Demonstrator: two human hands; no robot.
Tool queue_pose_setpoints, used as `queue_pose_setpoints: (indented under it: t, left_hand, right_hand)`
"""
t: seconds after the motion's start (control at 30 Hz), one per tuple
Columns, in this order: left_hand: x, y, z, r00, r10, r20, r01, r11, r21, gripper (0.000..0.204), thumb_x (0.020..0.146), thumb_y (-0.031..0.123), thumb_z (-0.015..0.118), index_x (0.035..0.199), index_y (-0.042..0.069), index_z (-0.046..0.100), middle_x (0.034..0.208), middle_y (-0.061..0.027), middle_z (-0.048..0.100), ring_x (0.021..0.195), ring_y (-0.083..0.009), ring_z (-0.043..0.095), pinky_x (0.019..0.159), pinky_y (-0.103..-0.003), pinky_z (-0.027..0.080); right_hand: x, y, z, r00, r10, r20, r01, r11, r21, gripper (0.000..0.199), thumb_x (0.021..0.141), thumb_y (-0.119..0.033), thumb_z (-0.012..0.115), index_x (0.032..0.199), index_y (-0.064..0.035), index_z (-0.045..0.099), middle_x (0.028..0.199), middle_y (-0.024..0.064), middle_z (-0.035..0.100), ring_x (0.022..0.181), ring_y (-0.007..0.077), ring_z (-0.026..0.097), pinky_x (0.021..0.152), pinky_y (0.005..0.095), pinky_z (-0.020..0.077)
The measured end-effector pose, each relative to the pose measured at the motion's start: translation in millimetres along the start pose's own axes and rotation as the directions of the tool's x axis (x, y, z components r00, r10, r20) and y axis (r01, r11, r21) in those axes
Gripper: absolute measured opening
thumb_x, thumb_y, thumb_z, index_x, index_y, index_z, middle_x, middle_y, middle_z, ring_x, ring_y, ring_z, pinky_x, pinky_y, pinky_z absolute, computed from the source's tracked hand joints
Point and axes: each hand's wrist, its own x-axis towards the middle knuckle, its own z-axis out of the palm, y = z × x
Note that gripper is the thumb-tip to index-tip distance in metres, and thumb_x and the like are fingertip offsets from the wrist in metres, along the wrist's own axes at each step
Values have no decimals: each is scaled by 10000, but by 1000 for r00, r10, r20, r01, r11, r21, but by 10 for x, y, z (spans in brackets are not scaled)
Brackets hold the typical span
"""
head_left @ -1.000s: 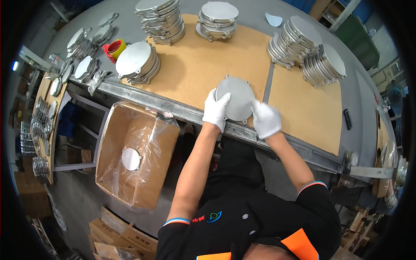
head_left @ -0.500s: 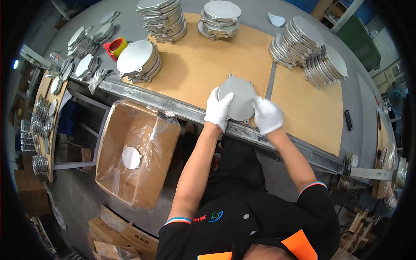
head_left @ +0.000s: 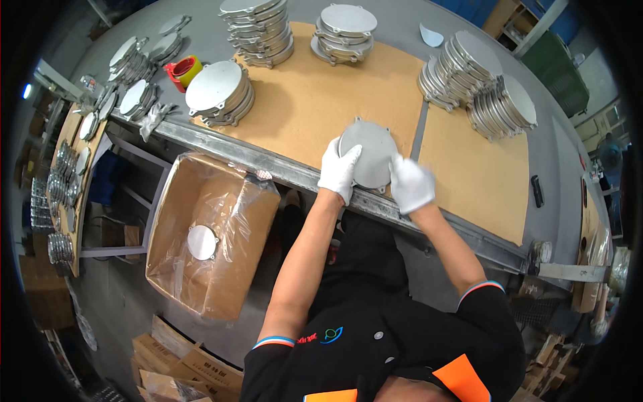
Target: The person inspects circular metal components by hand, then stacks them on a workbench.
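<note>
While your white-gloved left hand [head_left: 339, 169] has the round metal cover [head_left: 370, 153] by its left edge, thumb flat across the grey face, the right hand [head_left: 412, 184] is at the opposite edge, fingers curled in and blurred (whether they grip anything, it's impossible to tell). You've got the cover right in front of you, at the near edge of the tan cardboard sheet [head_left: 301, 100] on the grey table [head_left: 395, 20]; whether it rests there or sits slightly raised doesn't show. It looks like cast metal, so expect it stiff and fairly weighty for its thickness, unlikely to bend, though its face could mark. That smooth face probably slides under cloth, so you're best served by the rim between the small lugs, thumb on top, fingers beneath, both sides sharing the load. Over to your left stands a short stack of similar covers [head_left: 216, 88], and below, an open carton [head_left: 234, 285] has a single pale disc [head_left: 202, 242] inside.
</note>
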Motion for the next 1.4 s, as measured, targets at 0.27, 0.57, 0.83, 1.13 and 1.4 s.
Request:
queue_pose_setpoints:
  t: [0.27, 0.57, 0.83, 1.13, 1.4]
  left_hand:
    - [32, 15, 50, 1000, 13, 10, -13, 1000, 14, 431, 830, 111, 621, 1211, -18, 465, 1121, -133, 567, 1006, -197, 547, 868, -324, 455]
    - [95, -58, -43, 981, -90, 173, 131, 962, -238, 451, 943, 373, 478, 1219, 17, 472, 1149, -116, 562, 1027, -206, 554, 865, -351, 475]
    - [-83, 74, -200, 950, -53, 308, 199, 863, -465, 637, 915, 506, 411, 1327, 21, 377, 1288, -117, 500, 1165, -256, 509, 951, -395, 454]
    - [-130, 109, -221, 942, 39, 334, 156, 829, -538, 528, 932, 371, 501, 1312, 19, 401, 1262, -114, 514, 1141, -235, 519, 947, -370, 446]
    - [-260, 794, -197, 551, 647, 528, -738, 82, 670, 457, 765, 4, 598, 1202, 106, 516, 1050, -99, 610, 925, -224, 603, 783, -343, 487]
  right_hand:
    - [189, 137, 14, 979, 197, 60, -204, 967, 155, 150, 815, -141, 618, 932, -47, 610, 708, 176, 602, 653, 281, 627, 562, 349, 494]
    - [90, 458, 118, 883, 183, 433, -286, -521, 804, 293, 927, -175, 507, 1088, 65, 552, 1097, 151, 590, 924, 233, 611, 825, 375, 514]
    - [-111, 1071, -495, 770, 633, 81, -531, 565, 631, 270, 880, -194, 578, 1066, -4, 628, 969, 104, 655, 863, 190, 612, 755, 312, 490]
    - [-592, 1400, -628, 841, 537, -73, -541, 830, -133, 282, 793, -174, 638, 1023, -10, 634, 1170, 208, 546, 1099, 339, 510, 934, 386, 411]
    - [-666, 1310, -751, 854, 442, -276, -460, 888, -3, 302, 796, -126, 633, 1069, 2, 606, 1195, 204, 529, 1113, 349, 497, 954, 411, 396]
